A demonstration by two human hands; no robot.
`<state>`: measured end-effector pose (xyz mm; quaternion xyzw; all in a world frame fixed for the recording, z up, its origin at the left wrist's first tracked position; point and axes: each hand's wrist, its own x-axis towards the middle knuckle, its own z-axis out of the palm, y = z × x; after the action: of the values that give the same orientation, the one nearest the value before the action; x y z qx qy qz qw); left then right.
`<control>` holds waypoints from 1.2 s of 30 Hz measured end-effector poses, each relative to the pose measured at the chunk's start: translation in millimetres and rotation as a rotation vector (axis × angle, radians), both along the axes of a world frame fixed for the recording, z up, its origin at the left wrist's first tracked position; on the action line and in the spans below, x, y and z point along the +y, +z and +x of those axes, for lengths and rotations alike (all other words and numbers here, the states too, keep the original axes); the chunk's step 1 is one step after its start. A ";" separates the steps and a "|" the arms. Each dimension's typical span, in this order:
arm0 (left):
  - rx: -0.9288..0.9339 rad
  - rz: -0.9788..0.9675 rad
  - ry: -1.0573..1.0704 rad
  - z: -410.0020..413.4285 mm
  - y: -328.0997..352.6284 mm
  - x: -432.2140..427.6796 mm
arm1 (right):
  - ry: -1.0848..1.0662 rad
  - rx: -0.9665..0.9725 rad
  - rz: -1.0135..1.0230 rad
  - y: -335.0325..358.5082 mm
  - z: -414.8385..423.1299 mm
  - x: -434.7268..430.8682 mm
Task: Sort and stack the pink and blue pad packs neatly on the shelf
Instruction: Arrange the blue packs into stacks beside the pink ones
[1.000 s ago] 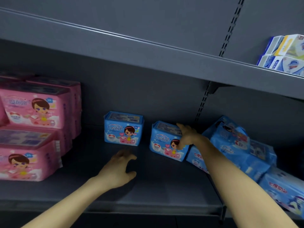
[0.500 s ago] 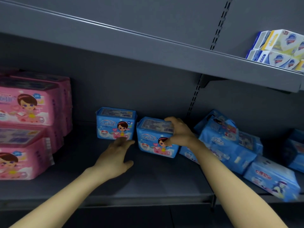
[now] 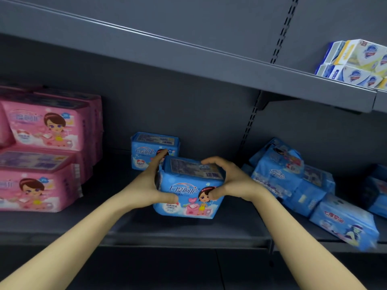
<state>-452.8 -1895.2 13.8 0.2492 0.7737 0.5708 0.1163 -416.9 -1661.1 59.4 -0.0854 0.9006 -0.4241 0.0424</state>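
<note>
Left hand (image 3: pixel 146 189) and right hand (image 3: pixel 236 183) grip blue pad pack (image 3: pixel 188 181) by its ends. Barcode on top, white Chinese lettering in front.

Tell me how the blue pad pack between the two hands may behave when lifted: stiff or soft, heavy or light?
Probably soft: the blue pad pack has puffy, rounded corners and crinkled film. Likely light, since the left hand and right hand grip only its ends. The glossy film may slip a little.
</note>
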 end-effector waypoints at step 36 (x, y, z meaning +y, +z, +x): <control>-0.034 0.366 0.450 35.1 -33.7 -22.6 | -0.358 0.166 -0.139 -47.5 33.8 -73.8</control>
<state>-417.7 -1917.8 -19.8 0.0784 0.6916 0.7164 -0.0472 -383.2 -1734.9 11.9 0.0388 0.8704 -0.4774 -0.1142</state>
